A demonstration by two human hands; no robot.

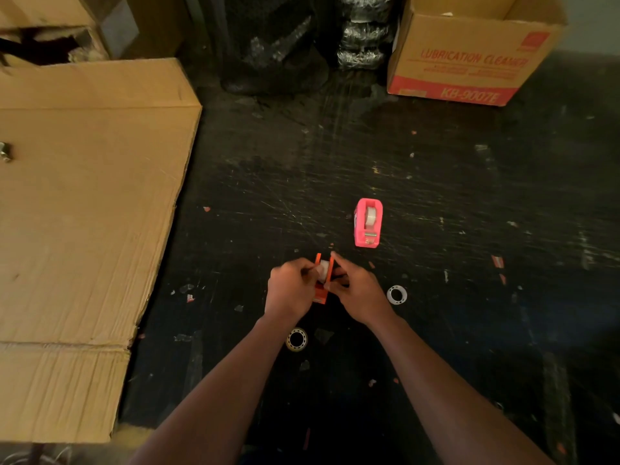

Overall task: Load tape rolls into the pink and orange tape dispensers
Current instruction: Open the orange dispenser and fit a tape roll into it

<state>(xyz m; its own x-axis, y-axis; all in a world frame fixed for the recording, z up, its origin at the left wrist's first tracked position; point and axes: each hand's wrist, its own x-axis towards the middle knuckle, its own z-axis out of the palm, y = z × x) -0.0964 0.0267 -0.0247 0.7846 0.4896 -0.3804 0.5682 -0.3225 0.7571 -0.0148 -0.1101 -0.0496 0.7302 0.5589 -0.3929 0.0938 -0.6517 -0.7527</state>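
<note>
Orange plastic, the orange dispenser [322,280], was gripped between both hands low on the dark table [436,196]: the left hand [291,287] was closed on one side to steady it, while the right hand [357,288] pinched the other, apparently so the tape roll [324,269] could be seated. The pink dispenser [368,223] stood just beyond, a roll already inside, set clear
</note>
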